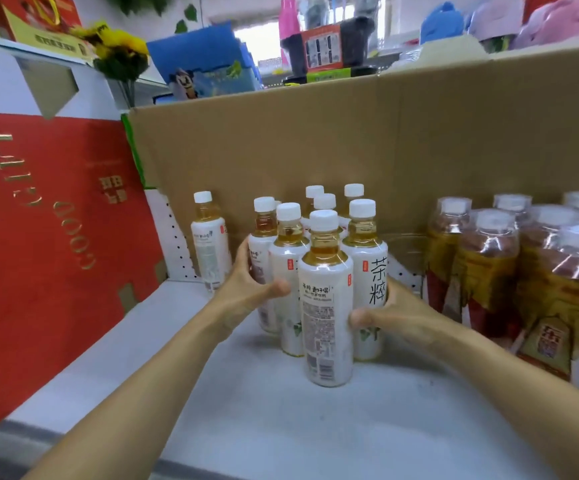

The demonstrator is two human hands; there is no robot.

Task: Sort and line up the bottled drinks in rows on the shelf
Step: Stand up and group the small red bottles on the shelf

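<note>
Several white-labelled tea bottles [326,306] with white caps stand bunched in the middle of the white shelf [281,410]. My left hand [246,285] wraps round the left side of the bunch, thumb on the front. On the bunch's right side, my right hand [388,313] grips with its thumb against the nearest bottle. One more tea bottle [210,244] stands alone at the back left.
A shrink-wrapped pack of red-and-gold bottles [509,271] fills the shelf's right side. A tall cardboard box wall [315,143] stands behind everything. A red gift box [45,237] leans on the left. The shelf front edge [73,441] is near me.
</note>
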